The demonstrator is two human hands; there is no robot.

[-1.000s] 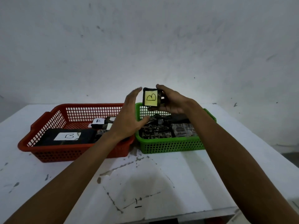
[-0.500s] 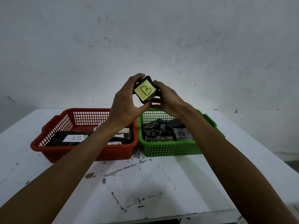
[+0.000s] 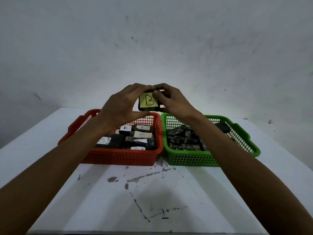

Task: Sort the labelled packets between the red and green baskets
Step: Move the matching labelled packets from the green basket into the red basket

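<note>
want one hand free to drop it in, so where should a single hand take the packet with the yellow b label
Pinch the packet by its left and right edges, coming from the left with the left hand, which is nearer the red basket. It stands upright, label facing the camera, with both side edges already under fingers; a side pinch probably keeps the label readable while the right hand lets go.

Two baskets, two hands, one packet held up, more packets inside the baskets.

One red basket point(image 3: 118, 156) at 9 o'clock and one green basket point(image 3: 191, 161) at 3 o'clock stand on one worktop point(image 3: 105, 200). One left hand point(image 3: 121, 106) and one right hand point(image 3: 174, 101) share one B-labelled packet point(image 3: 148, 101). Six white labels point(image 3: 142, 134) show in the red basket; the green basket's dark packets point(image 3: 183, 142) are too jumbled to count.
</note>
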